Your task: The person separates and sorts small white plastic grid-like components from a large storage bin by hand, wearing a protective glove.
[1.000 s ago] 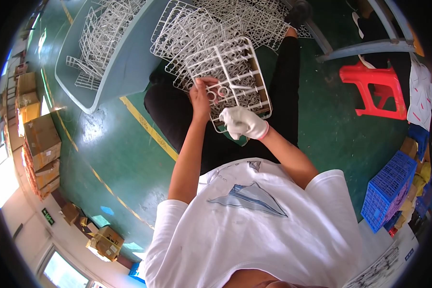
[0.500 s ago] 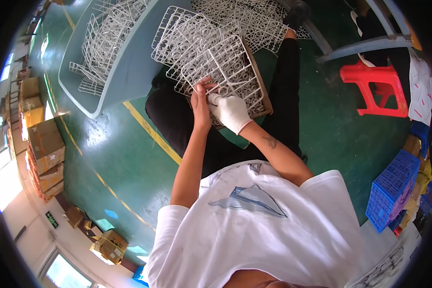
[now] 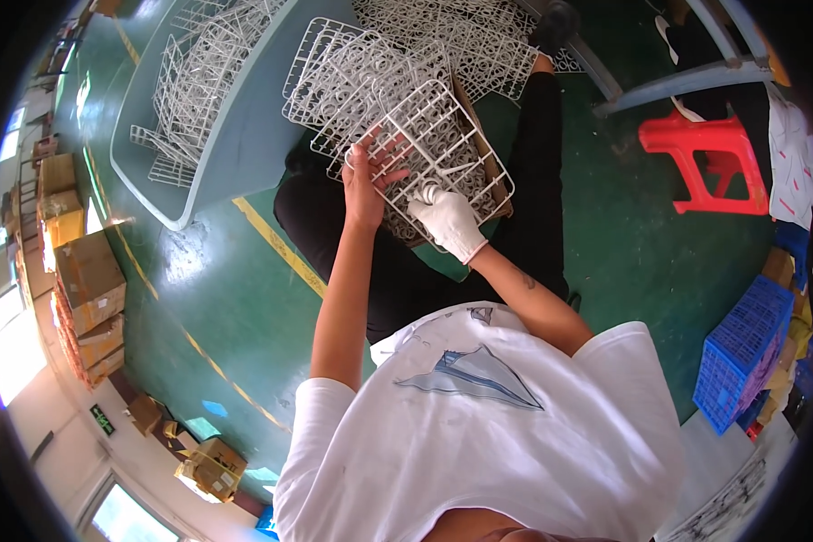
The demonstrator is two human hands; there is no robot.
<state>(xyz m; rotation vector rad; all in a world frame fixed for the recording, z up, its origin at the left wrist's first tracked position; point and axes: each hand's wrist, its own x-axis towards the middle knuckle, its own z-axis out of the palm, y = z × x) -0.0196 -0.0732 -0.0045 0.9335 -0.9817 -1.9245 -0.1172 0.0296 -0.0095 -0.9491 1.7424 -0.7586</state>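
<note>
A white plastic grid frame (image 3: pixel 449 126), like a moulding sprue, lies tilted over a pile of white plastic rings in an open cardboard box (image 3: pixel 485 149). My bare left hand (image 3: pixel 368 185) supports the frame's left side, thumb up by its edge and fingers spread behind the bars. My right hand (image 3: pixel 447 219), in a white knitted glove, is curled at the frame's lower edge. Its fingertips are closed on what look like small pale rings (image 3: pixel 427 192), partly hidden by the glove. More frames (image 3: pixel 334 68) are stacked just beyond.
At the far left stands a grey-blue tub (image 3: pixel 230 126) of white frames; more frames (image 3: pixel 461 36) lie on the floor ahead. To the right are a red stool (image 3: pixel 709 149), a metal stand (image 3: pixel 686 86) and a blue crate (image 3: pixel 741 357). Cardboard boxes (image 3: pixel 90 271) line the left wall.
The frame has turned clockwise and come down to the right. My left hand has shifted left and its fingers have spread; my gloved right hand has moved slightly right and nearer to me.
</note>
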